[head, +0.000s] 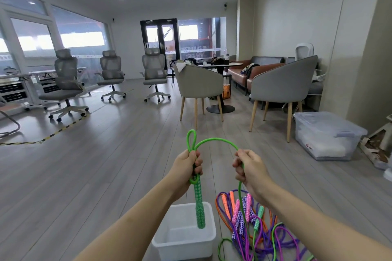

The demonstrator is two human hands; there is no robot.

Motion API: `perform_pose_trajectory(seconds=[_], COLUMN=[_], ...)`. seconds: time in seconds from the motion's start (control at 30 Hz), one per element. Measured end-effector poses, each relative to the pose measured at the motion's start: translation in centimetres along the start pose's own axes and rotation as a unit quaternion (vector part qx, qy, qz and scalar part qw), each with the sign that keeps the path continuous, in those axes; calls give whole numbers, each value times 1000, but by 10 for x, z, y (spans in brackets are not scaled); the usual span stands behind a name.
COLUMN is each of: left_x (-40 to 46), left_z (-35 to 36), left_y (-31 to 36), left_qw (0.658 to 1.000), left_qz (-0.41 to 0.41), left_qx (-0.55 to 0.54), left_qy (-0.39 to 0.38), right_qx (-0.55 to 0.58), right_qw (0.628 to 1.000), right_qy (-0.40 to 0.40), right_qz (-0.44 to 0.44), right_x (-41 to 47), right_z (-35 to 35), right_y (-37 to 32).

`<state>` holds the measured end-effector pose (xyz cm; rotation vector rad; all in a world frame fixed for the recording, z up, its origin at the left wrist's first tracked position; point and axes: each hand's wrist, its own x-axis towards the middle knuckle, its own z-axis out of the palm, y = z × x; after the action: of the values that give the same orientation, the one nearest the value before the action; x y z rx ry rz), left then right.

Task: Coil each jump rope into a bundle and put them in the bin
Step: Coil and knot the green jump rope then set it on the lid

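My left hand point(187, 166) grips a green jump rope point(214, 140) near one handle. That green handle point(199, 207) hangs straight down over the white bin point(209, 237). A small loop of cord sticks up above my fist. From there the cord arcs over to my right hand point(247, 168), which pinches it, then drops to the floor. A pile of jump ropes point(250, 224) in purple, orange, pink and green lies tangled on the floor right of the bin. The bin looks empty inside.
The wooden floor stretches ahead. A clear lidded storage box point(326, 135) sits at the right by the wall. Grey armchairs point(280, 89) and a round table point(219, 65) stand ahead, office chairs point(65, 82) to the left. Striped tape point(63, 127) marks the floor.
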<state>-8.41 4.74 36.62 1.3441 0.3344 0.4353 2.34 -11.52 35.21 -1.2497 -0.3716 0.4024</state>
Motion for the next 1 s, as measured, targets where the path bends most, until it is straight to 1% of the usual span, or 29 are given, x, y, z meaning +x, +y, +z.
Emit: perform_pose_trajectory(seconds=[0.07,0.13,0.23,0.3,0.4,0.5,0.67,0.73,0.83,0.9,0.97,1.0], left_x=[-1,-1,-1,-1,2,6,6,6,5,7,13,17], left_z=[6,10,18,24,30,32,31,30,30,30,27,24], left_y=[-3,-8,-14,-18,-20,-22,-21,-20,-17,-15,-14,-14], left_qw=[999,996,988,988,992,997,1000,999,997,993,980,972], left_qz=[12,20,20,26,39,31,-12,-27,-40,-43,-47,-43], left_qx=[38,88,151,154,120,69,-2,-33,-71,-107,-183,-215], left_qy=[1,6,13,9,21,34,-14,-18,3,31,68,86], right_qx=[5,-31,-83,-79,-82,-83,-108,-116,-145,-137,-128,-143], right_qw=[999,996,992,993,993,991,988,988,986,989,990,986], right_qy=[39,64,64,55,42,49,25,11,-15,-38,-64,-84], right_qz=[-23,-50,-67,-65,-76,-97,-109,-103,-77,-45,-8,2], right_x=[-3,-5,-8,-10,-16,-16,-14,-13,-11,-13,-17,-20], right_z=[5,12,24,32,41,42,37,34,35,40,45,45], right_y=[-1,1,4,7,9,11,10,10,10,11,13,14])
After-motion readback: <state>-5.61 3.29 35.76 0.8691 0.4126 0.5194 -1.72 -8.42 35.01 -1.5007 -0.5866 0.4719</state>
